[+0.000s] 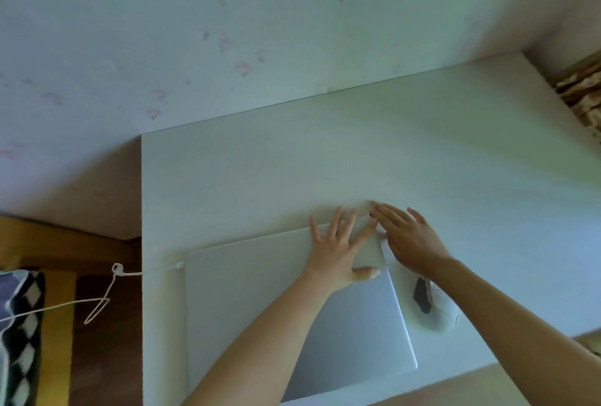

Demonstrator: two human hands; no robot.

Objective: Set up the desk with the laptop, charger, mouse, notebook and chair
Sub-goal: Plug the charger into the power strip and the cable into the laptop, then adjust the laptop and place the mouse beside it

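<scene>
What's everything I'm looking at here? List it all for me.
Desk: one, white, against the wall.
Laptop: one, silver-white, closed, flat on the desk's near part.
Charger cable: one, white, meets the laptop's left edge and trails off the desk's left side.
Mouse: one, white with a dark patch, just right of the laptop.
Wall: pale with faint pink marks, behind the desk.
Floor: brown, left of the desk.
Left hand: open, flat on the laptop's far right corner.
Right hand: open, fingers spread, beside that corner.
</scene>
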